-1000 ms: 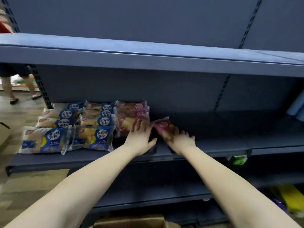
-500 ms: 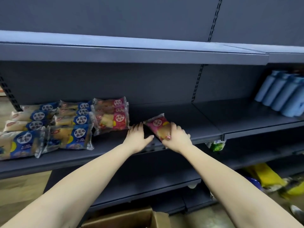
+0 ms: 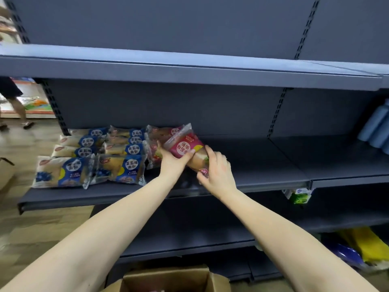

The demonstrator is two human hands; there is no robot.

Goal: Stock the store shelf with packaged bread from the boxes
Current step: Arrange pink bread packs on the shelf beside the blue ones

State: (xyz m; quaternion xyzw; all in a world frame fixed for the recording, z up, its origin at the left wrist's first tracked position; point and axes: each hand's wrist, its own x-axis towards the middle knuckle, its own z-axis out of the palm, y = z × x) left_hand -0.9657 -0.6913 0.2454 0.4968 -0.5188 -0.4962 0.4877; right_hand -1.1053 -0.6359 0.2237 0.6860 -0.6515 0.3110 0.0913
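Both left grip (image 3: 172, 163) and right grip (image 3: 217, 171) clamped on red bread packet (image 3: 184, 146), label upside down, blue packets (image 3: 130, 163) marked 蓝莓味面包

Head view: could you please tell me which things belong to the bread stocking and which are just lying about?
Belong to the job:
red bread packet, held by left hand and right hand; stacked red packets; blue bread packets; shelf; cardboard box.

Just lying about:
blue bottles at right; green carton and yellow bags lower down.
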